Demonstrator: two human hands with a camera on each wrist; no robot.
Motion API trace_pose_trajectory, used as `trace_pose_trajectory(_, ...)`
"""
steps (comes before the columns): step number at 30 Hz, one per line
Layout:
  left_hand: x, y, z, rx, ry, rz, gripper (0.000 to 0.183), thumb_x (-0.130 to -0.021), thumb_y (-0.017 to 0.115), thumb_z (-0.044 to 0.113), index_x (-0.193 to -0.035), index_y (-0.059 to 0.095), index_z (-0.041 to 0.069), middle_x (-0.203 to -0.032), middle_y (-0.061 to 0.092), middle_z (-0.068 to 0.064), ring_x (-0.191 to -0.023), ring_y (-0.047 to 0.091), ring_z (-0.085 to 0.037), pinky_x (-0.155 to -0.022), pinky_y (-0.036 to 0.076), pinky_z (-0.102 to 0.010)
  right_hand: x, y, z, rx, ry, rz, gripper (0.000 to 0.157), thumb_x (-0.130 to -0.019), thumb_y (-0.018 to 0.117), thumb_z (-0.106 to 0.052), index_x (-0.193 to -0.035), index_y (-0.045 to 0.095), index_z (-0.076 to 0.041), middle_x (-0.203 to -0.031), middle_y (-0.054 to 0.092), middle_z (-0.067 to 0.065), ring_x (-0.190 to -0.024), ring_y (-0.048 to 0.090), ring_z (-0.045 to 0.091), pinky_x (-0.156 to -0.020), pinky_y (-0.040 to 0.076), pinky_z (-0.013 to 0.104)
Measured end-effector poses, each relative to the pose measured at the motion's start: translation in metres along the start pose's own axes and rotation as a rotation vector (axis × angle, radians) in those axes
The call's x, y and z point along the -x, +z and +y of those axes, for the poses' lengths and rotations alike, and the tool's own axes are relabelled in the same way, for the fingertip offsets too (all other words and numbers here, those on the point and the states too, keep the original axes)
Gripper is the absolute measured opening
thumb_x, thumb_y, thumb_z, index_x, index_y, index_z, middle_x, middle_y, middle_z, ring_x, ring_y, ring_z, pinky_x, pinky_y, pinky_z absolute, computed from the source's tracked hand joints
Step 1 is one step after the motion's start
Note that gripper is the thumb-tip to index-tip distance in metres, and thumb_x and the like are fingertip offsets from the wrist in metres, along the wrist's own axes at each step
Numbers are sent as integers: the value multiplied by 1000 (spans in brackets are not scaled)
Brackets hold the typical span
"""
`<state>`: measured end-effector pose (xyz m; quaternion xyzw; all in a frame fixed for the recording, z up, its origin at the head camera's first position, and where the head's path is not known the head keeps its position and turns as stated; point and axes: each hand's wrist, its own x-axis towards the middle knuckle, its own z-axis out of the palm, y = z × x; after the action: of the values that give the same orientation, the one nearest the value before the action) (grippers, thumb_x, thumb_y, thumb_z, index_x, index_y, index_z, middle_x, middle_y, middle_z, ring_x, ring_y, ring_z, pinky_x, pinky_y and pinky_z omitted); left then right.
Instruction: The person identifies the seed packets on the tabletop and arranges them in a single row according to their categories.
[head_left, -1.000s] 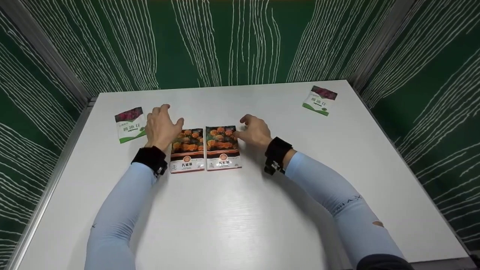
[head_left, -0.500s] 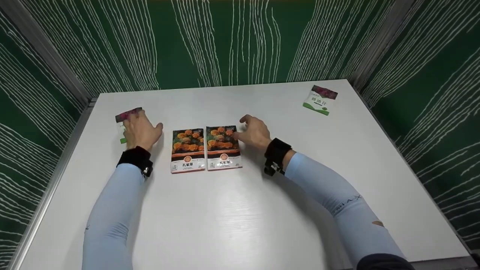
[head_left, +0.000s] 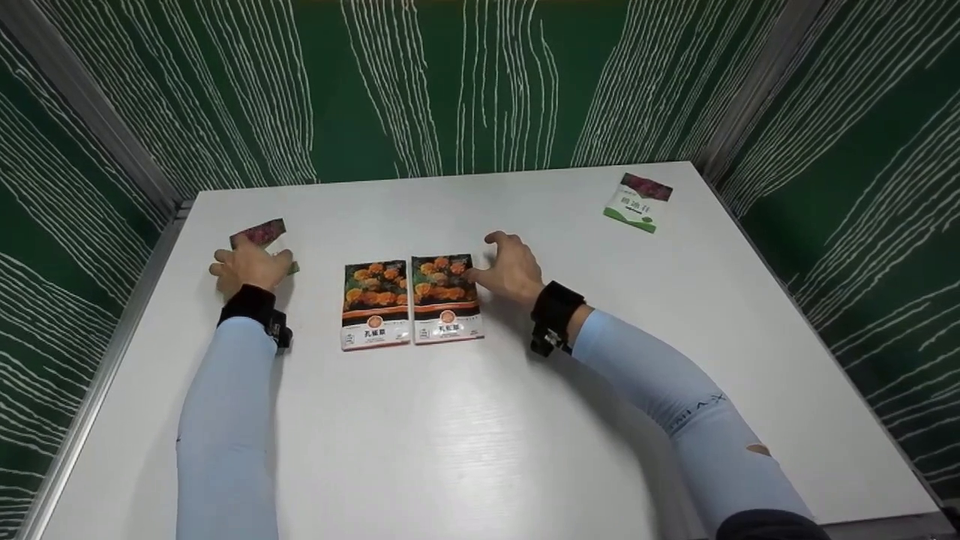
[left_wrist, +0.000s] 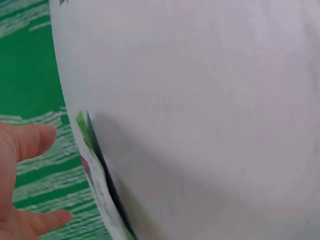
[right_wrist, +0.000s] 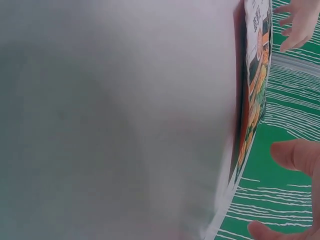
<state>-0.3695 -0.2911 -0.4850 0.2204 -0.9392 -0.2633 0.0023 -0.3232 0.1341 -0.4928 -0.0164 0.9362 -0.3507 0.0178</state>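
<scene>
Over a white-and-green seed packet [head_left: 262, 232] with a dark red flower picture at the left, my left hand [head_left: 251, 266] hovers with fingers spread, covering its lower part. The left wrist view shows that packet [left_wrist: 102, 192] lying on the table, apart from my thumb and finger. Two seed packets with orange flowers, a left one [head_left: 375, 304] and a right one [head_left: 448, 298], lie side by side in the middle. Beside the right one is my right hand [head_left: 514, 268], fingers loosely bent, holding nothing; its thumb reaches over that packet's edge, and contact is unclear.
Another white-and-green seed packet [head_left: 637, 202] lies tilted at the back right of the white table [head_left: 465, 435]. Green walls [head_left: 510, 82] with white drip lines stand behind the table and at both sides.
My left hand has moved left from beside the orange-flower packets to over the left white-and-green packet. My right hand has stayed in place. The packets lie as before.
</scene>
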Motion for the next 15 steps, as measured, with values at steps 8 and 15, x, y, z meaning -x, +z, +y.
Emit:
trace_pose_trajectory(8, -12, -2, -5, 6, -68, -34, 94, -102, 58, 47, -173, 28, -6, -165, 35, -45, -156, 34, -61, -123, 44, -71, -4, -1, 3, 0, 5, 12, 81, -95, 86, -38, -162, 52, -7, -167, 52, 23, -148, 57, 43, -125, 49, 55)
trace_pose_trajectory(15, 10, -9, 11, 1, -83, -54, 96, -104, 51, 57, -174, 27, -4, -163, 41, -44, -154, 37, -59, -123, 43, -67, -9, 6, 11, -9, -30, 21, 82, -94, 85, -42, -162, 53, -10, -170, 50, 22, -150, 56, 42, -125, 48, 55)
